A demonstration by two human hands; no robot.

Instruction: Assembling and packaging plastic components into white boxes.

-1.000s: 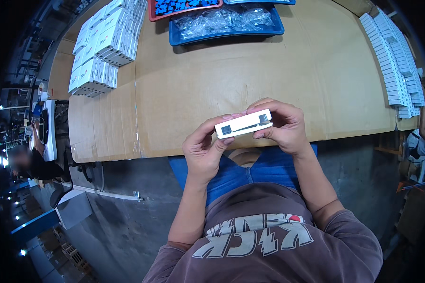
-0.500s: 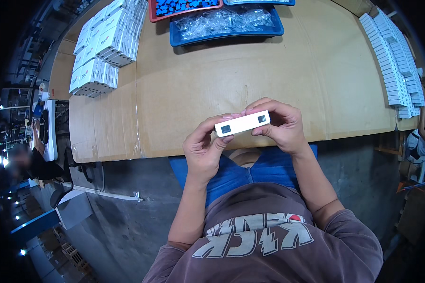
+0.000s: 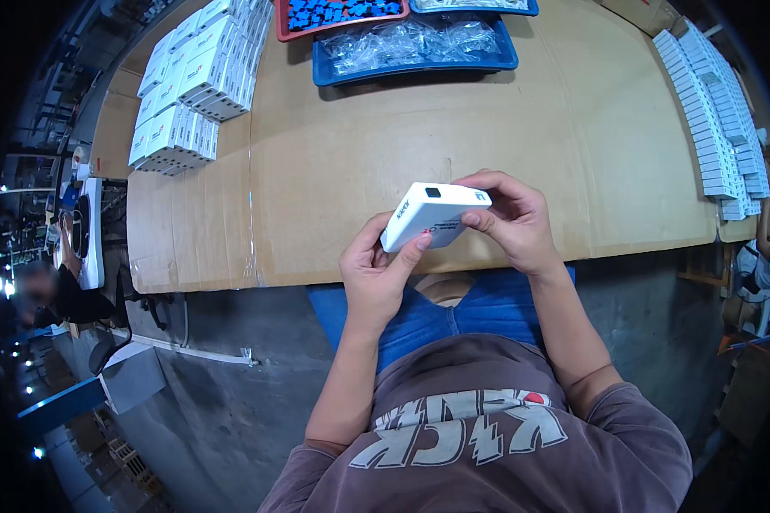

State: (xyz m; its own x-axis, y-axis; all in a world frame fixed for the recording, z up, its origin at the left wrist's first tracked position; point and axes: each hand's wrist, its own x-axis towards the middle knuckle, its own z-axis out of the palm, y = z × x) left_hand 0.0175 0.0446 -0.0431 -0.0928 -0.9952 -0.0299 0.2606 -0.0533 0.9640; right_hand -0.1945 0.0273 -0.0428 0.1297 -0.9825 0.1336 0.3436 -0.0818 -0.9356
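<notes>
A small flat white box (image 3: pixel 441 221) with dark square marks on its narrow side is held above the near edge of the table, tilted so that its printed broad face shows. My left hand (image 3: pixel 376 269) grips its left end, thumb on the broad face and fingers behind. At the box's right end, my right hand (image 3: pixel 513 224) pinches the corner between thumb and fingers. Both hands are closed on the same box, and the fingertips behind it are partly hidden.
Stacked white boxes (image 3: pixel 175 137) stand at the table's left; more rows (image 3: pixel 710 128) line its right edge. A blue tray (image 3: pixel 321 73) holds clear plastic pieces; a red tray (image 3: pixel 282 30) holds blue parts. Cardboard (image 3: pixel 334 171) covers the table. Another person (image 3: pixel 68 295) is at far left.
The white box has been turned in my hands: its narrow side faced up before, and now its broad printed face shows. Both hands still hold it.
</notes>
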